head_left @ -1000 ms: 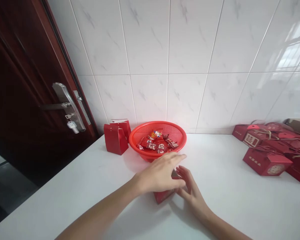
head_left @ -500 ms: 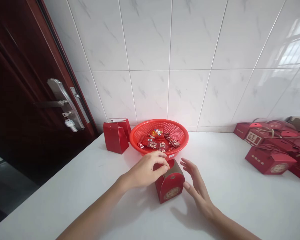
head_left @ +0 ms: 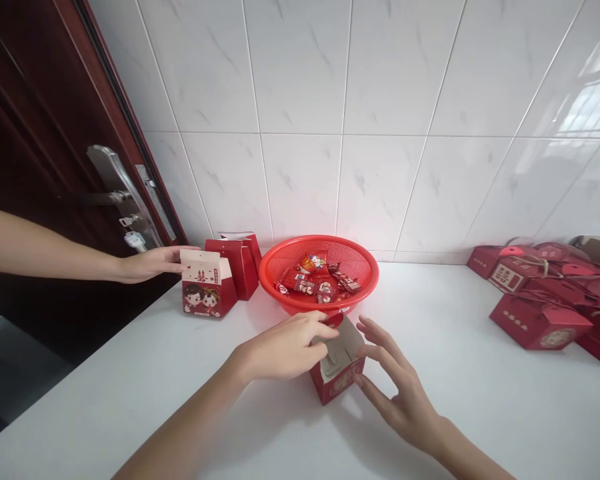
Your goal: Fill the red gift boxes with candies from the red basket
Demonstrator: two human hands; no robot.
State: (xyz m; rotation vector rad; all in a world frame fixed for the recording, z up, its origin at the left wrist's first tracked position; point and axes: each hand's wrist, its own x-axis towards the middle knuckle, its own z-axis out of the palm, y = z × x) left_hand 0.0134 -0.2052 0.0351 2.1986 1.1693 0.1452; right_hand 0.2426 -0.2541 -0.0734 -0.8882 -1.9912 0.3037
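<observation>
A small red gift box [head_left: 338,383] with an open top and pale inside stands on the white table in front of me. My left hand [head_left: 285,347] is closed at its left edge, bent fingers over the opening. My right hand [head_left: 403,383] is at the right side, thumb by the front corner and index finger at the rim. Just behind the box is a red plastic basket [head_left: 275,293] with wrapped candies [head_left: 325,290] inside. The box floor shows only in part, as my fingers cover some of it.
At left, another person's hand [head_left: 153,261] touches a printed red-and-white box [head_left: 207,290]. Plain red boxes [head_left: 237,263] stand beside it, near the basket. Several red boxes with cord handles [head_left: 540,320] pile up at right. A tiled wall [head_left: 300,187] closes the back; a door [head_left: 35,147] is at left.
The curved top flap no longer covers the gift box's front, and its inside shows. My right hand has come against the box. Another person's arm and a printed box have appeared at left.
</observation>
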